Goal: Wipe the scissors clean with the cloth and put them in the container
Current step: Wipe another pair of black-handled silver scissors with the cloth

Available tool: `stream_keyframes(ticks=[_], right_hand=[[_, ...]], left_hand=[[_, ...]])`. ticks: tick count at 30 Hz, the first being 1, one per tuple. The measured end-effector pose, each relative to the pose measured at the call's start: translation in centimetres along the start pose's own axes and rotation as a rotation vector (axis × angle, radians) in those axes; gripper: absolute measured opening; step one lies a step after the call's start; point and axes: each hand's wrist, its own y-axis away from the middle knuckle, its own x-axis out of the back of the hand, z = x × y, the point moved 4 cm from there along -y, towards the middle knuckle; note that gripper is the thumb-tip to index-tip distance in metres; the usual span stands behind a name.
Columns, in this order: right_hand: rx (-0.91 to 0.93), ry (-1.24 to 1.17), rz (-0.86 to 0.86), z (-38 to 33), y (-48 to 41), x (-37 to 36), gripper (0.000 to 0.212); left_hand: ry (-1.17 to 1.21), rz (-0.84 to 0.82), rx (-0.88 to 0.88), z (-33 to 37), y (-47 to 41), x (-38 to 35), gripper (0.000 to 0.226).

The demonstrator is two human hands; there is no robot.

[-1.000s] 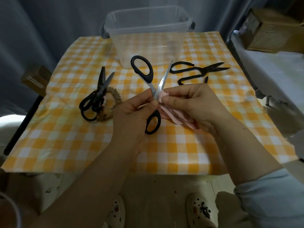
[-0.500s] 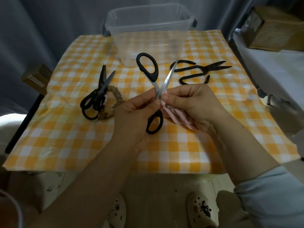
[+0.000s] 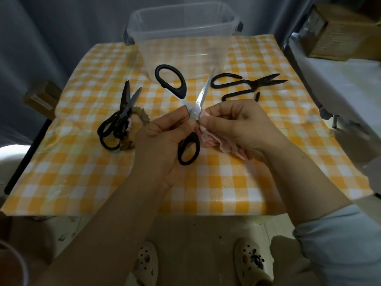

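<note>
Your left hand [image 3: 160,139] pinches the opened black-handled scissors [image 3: 201,96] near the pivot, above the checked tablecloth [image 3: 226,182]. Your right hand [image 3: 237,124] grips the pink cloth [image 3: 208,139] against the blade base. The clear container [image 3: 185,48] stands behind.

The single view comes from a wide-angle camera worn on the person's head, facing forward and steeply down. It sits close over the near edge of the table [image 3: 226,182], and nearly all of the tabletop fits in frame. The container [image 3: 185,23] at the far edge lies near the top; the floor [image 3: 195,234] and shoes [image 3: 250,263] beneath the camera fill the bottom.
</note>
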Motion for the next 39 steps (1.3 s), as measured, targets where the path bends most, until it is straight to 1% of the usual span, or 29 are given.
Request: stream_keyframes(ticks=[3, 5, 8, 11, 13, 16, 19, 20, 24, 27, 32, 34, 35, 37, 39], right_hand=[[0.037, -0.005, 0.061, 0.0, 0.0, -0.2, 0.012], [0.051, -0.002, 0.072, 0.1, -0.1, -0.4, 0.011], [0.014, 0.037, 0.047, 0.3, -0.3, -0.1, 0.009], [0.017, 0.243, 0.06, 0.4, -0.3, 0.4, 0.008], [0.016, 0.299, 0.077, 0.3, -0.2, 0.5, 0.007], [0.038, 0.25, 0.096, 0.2, 0.0, 0.8, 0.008], [0.03, 0.062, 0.099, -0.1, 0.2, 0.6, 0.011], [0.033, 0.047, 0.089, -0.1, 0.1, 0.5, 0.011], [0.051, 0.251, 0.059, 0.1, -0.2, 0.7, 0.008], [0.033, 0.31, 0.009, -0.1, -0.1, 1.0, 0.009], [-0.028, 0.47, 0.011, 0.0, 0.1, 2.3, 0.007], [-0.045, 0.498, 0.066, -0.1, 0.4, 3.1, 0.006], [-0.051, 0.458, 0.124, -0.2, 0.6, 3.6, 0.006], [-0.055, 0.287, 0.278, -0.5, 0.8, 4.2, 0.01], [-0.03, 0.149, 0.385, -1.1, 0.9, 4.2, 0.014]], left_hand=[[-0.016, -0.042, 0.036, -0.5, 0.3, -0.5, 0.023], [-0.016, -0.022, 0.041, -0.6, 0.3, -0.5, 0.023], [-0.003, 0.017, 0.039, -0.4, 0.3, -0.2, 0.023], [0.04, 0.032, 0.059, -0.1, 0.3, -0.2, 0.023], [0.126, 0.046, 0.06, 0.3, 0.0, 0.1, 0.022], [0.136, 0.031, 0.042, 0.7, -0.3, 0.1, 0.021], [0.07, -0.004, 0.073, 0.1, 0.2, -0.6, 0.02], [0.048, -0.012, 0.074, 0.0, 0.4, -0.7, 0.02], [0.018, 0.007, 0.081, 0.0, 0.1, -0.3, 0.021], [0.063, 0.019, 0.089, 0.4, 0.1, 0.1, 0.021], [0.138, 0.078, 0.051, 1.8, -0.6, 1.0, 0.019], [0.146, 0.097, 0.026, 2.5, -1.1, 1.8, 0.018], [0.139, 0.093, 0.023, 2.7, -1.2, 2.0, 0.018], [0.093, 0.041, 0.042, 2.6, -1.2, 1.8, 0.015], [0.036, 0.0, 0.087, 2.0, -0.9, 1.3, 0.011]])
